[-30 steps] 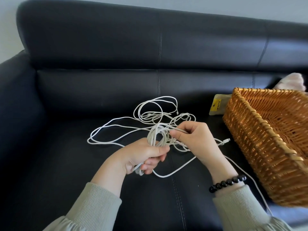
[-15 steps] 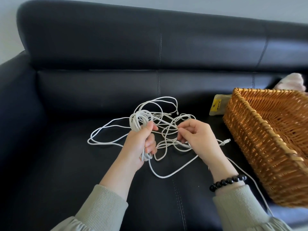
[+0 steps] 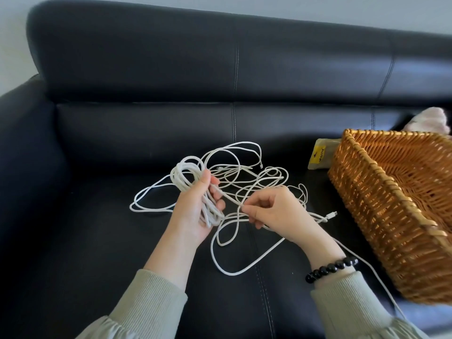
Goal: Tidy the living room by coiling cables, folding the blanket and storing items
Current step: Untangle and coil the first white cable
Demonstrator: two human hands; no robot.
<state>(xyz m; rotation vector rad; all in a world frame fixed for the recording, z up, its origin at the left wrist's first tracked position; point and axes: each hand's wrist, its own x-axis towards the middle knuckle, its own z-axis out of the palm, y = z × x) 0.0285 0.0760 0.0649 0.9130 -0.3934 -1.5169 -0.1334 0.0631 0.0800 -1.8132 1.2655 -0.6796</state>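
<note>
On black sofa (image 3: 97,241) seat: white cable (image 3: 234,168), part coiled, rest lying tangled. Left hand (image 3: 195,216): fingers curled round the coil (image 3: 188,173). Right hand (image 3: 271,214): thumb and forefinger pinching one strand. Step: coiling, seemingly midway. Next move: draw slack free, lay another loop.

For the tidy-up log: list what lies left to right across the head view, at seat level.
Sofa armrest → left hand gripping the coiled cable → right hand pinching a loose strand → yellow packet → wicker basket.
</note>
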